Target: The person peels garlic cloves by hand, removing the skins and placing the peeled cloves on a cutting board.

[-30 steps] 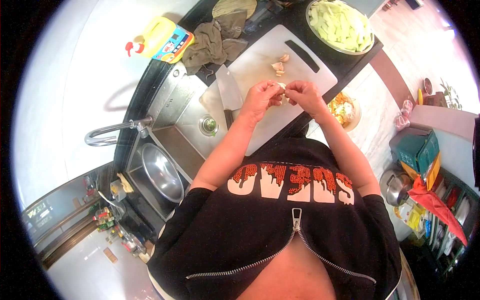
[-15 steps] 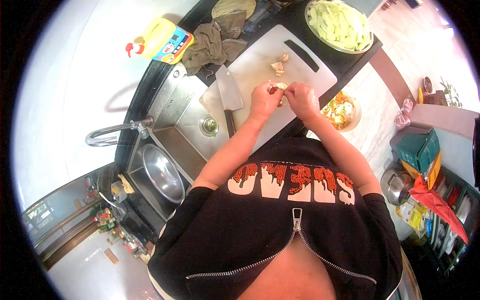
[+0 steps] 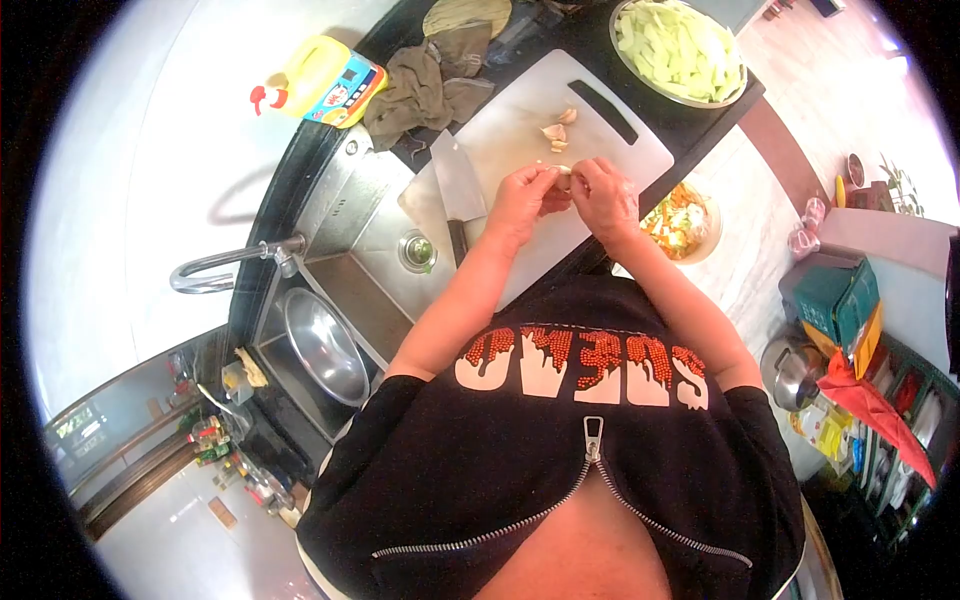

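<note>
My left hand point(image 3: 525, 205) and my right hand point(image 3: 606, 206) meet over the white cutting board point(image 3: 500, 130). Their fingertips pinch a small pale garlic clove point(image 3: 563, 176) between them, partly hidden by the fingers. Several more garlic cloves point(image 3: 556, 133) lie on the board just beyond my hands. To the left of my left hand rests a cleaver point(image 3: 458, 180), its blade flat on the board and its dark handle pointing toward me.
A bowl of cut pale green vegetable strips point(image 3: 682, 52) stands at the upper right. Below it sits a bin of scraps point(image 3: 684, 224). At left are the sink point(image 3: 385, 215), faucet point(image 3: 235, 262), metal basin point(image 3: 326, 346), brown cloth point(image 3: 420, 92) and yellow detergent jug point(image 3: 335, 82).
The fingers of both hands have shifted around the garlic clove, and the left hand has turned slightly. Cloves and cleaver on the board stay where they were.
</note>
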The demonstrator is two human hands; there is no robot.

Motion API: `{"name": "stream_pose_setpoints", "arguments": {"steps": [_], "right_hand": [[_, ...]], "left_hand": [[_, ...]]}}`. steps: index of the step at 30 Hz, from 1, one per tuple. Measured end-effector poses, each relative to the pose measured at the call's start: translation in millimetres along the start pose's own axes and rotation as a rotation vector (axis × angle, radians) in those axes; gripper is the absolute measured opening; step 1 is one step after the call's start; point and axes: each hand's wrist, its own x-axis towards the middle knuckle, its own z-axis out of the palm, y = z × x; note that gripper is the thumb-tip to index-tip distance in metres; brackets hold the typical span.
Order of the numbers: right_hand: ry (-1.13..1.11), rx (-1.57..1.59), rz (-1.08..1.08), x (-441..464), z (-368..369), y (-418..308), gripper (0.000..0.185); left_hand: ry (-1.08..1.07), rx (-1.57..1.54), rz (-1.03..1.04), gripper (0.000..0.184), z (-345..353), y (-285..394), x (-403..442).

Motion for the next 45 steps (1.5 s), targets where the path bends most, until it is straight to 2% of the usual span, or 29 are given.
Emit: {"name": "stream_pose_setpoints", "arguments": {"steps": [5, 8, 14, 20, 23, 26, 29, 32, 38, 41, 45], "right_hand": [[0.057, 0.02, -0.103, 0, 3, 3, 0.009], [0.045, 0.034, -0.224, -3, 2, 9, 0.011], [-0.002, -0.031, -0.333, -3, -8, 8, 0.014], [0.041, 0.055, -0.34, -3, -7, 8, 0.014], [0.017, 0.175, -0.258, -4, -7, 7, 0.01], [-0.023, 0.263, -0.072, -6, -5, 6, 0.009], [-0.162, 0.534, 0.396, -7, 5, 11, 0.011], [-0.22, 0.857, 0.588, -5, 7, 18, 0.012], [-0.217, 1.086, 0.69, -4, 9, 19, 0.015], [-0.204, 1.102, 0.687, -2, 8, 13, 0.016], [-0.338, 1.064, 0.709, 1, 4, 8, 0.022]], "left_hand": [[-0.168, -0.251, -0.108, 0.02, -16, -10, 10], [-0.139, -0.29, -0.147, 0.022, -18, -11, 11], [-0.143, -0.321, -0.155, 0.023, -12, -3, 3], [-0.117, -0.295, -0.113, 0.019, -16, -4, 5], [-0.103, -0.292, -0.08, 0.017, -16, -3, 5], [-0.034, -0.342, -0.045, 0.016, -13, -5, 5], [0.052, -0.351, 0.026, 0.016, -7, -7, 4], [0.128, -0.345, 0.106, 0.015, -4, -9, 5], [0.127, -0.353, 0.097, 0.017, -3, -6, 3], [0.156, -0.222, 0.186, 0.017, -2, -12, 3], [0.266, 0.267, 0.41, 0.016, 8, -9, -5]]}}
